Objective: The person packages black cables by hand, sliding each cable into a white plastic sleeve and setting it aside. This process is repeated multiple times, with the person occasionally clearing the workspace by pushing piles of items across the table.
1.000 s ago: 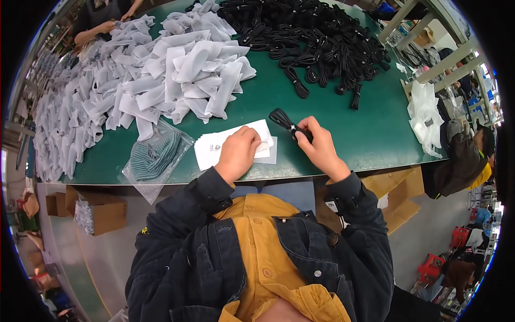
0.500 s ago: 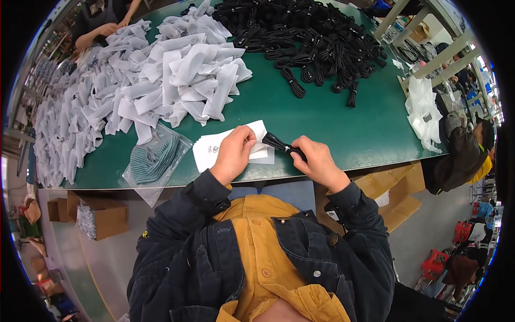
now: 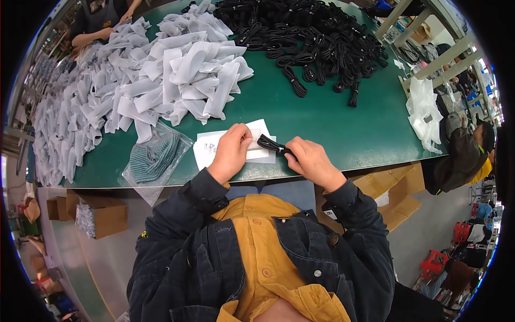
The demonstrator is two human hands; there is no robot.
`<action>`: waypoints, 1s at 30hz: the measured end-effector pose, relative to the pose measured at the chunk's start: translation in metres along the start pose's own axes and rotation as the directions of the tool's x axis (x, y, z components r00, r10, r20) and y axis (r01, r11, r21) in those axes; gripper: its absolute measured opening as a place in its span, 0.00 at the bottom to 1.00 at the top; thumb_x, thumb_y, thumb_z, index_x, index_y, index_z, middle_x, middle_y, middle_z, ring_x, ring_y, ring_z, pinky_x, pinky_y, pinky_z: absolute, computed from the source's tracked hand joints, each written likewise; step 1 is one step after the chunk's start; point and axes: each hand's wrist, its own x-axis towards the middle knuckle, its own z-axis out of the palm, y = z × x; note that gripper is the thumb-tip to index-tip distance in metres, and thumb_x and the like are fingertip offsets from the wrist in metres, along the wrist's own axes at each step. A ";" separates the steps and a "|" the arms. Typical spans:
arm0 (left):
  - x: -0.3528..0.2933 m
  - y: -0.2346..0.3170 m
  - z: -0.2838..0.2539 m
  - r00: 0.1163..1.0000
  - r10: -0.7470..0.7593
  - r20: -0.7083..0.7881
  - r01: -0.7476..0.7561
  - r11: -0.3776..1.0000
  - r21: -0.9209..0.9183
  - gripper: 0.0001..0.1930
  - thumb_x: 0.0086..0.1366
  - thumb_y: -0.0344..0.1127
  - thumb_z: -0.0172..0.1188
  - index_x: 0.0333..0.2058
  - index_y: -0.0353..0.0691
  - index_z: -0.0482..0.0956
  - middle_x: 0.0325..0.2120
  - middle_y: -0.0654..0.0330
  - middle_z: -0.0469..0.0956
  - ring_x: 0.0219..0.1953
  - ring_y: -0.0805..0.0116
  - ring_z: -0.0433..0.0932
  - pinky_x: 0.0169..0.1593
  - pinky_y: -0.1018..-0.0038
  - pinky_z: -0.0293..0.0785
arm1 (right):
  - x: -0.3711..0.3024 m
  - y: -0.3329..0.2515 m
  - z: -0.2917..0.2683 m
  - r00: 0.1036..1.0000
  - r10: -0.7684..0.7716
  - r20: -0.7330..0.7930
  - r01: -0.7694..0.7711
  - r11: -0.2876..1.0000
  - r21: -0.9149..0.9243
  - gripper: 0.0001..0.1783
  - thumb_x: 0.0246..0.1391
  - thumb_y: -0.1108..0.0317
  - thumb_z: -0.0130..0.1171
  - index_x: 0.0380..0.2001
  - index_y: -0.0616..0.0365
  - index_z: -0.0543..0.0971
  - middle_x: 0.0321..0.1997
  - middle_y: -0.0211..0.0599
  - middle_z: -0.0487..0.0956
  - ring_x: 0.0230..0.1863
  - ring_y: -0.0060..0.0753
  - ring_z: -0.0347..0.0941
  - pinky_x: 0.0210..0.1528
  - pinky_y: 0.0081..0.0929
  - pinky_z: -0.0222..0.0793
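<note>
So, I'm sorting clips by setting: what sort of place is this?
Probably a factory or workshop: piles of black cables and pale pouches cover much of a long green table, and another person is at its far left.

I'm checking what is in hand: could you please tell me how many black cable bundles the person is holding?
1: a black cable bundle in the right hand, looped end toward the left hand; part of it is hidden, but no second one shows.
</note>
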 end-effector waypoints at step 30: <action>0.007 0.008 -0.020 0.995 0.083 0.063 -0.077 0.993 -0.093 0.05 0.60 0.22 0.58 0.33 0.36 0.72 0.36 0.57 0.78 0.35 0.57 0.72 0.38 0.67 0.71 | 0.004 0.009 0.012 0.418 0.470 0.777 -0.674 -0.413 0.613 0.18 0.70 0.60 0.48 0.33 0.66 0.72 0.25 0.37 0.76 0.14 0.16 0.55 0.16 0.18 0.49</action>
